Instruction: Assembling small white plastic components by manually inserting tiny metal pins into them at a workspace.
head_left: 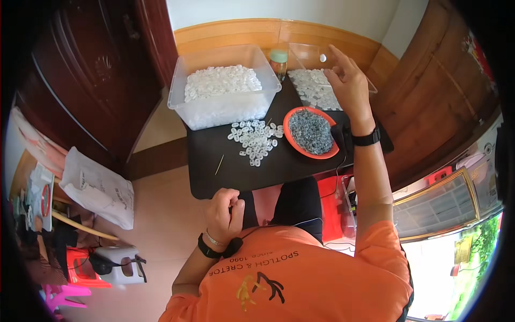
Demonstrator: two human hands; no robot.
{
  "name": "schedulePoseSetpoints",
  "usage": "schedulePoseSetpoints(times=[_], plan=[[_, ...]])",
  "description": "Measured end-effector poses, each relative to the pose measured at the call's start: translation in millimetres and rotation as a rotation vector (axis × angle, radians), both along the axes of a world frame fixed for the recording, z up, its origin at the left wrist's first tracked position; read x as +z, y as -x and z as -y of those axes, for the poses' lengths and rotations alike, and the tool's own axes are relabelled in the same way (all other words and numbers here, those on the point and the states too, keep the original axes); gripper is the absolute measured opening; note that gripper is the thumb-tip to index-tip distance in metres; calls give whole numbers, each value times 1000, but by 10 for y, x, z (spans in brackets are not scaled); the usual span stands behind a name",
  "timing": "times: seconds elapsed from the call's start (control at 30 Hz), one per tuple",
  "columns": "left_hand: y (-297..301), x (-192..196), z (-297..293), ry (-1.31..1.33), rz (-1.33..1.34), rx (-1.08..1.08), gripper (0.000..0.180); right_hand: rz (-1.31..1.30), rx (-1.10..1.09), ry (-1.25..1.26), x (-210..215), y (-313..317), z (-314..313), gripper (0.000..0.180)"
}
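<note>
My right hand (348, 83) is stretched over a clear tray (370, 86) of flat whitish pieces (316, 94) at the back right. Its thumb and forefinger are apart. A small white piece (323, 57) shows just left of the fingertips, seemingly in the air and apart from them. Close to the table's front edge, my left hand (222, 212) is curled closed; whatever it may hold is hidden. Loose white oval pieces with holes (256, 140) lie in a pile mid-table. Right of them, an orange-red plate (288, 137) bears a heap of small grey bits (311, 131).
A translucent bin (220, 114) full of white pieces (222, 81) stands at the back left of the black table (209, 180). Behind the plate is a green-lidded jar (278, 63). A thin yellowish stick (219, 165) lies left of the pile. A dark cable (339, 166) hangs over the right front edge.
</note>
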State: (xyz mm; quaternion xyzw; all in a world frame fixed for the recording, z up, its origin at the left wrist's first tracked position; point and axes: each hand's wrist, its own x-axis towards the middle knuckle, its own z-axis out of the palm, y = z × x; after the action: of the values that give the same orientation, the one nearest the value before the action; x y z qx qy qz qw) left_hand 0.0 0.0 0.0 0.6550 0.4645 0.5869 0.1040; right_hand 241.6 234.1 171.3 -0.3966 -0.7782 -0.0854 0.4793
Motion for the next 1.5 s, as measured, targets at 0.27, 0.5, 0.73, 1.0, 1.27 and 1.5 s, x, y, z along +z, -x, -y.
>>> schedulePoseSetpoints(times=[0.27, 0.5, 0.73, 1.0, 1.27, 1.5], plan=[[24, 49, -3, 63, 22, 1, 11, 192, 369, 572, -996, 522, 372, 12], [78, -47, 8, 76, 25, 24, 10, 464, 436, 480, -1375, 1020, 428, 13], [119, -92, 8, 103, 7, 38, 9, 651, 311, 371, -1566, 1281, 464, 11], [99, -113, -41, 200, 66, 49, 6, 591, 354, 430, -1536, 1274, 425, 11], [75, -120, -96, 360, 222, -35, 13, 87, 795, 896, -1148, 1001, 1133, 10], [-30, -174, -137, 431, 241, -155, 11, 18, 727, 719, -1357, 826, 1432, 7]])
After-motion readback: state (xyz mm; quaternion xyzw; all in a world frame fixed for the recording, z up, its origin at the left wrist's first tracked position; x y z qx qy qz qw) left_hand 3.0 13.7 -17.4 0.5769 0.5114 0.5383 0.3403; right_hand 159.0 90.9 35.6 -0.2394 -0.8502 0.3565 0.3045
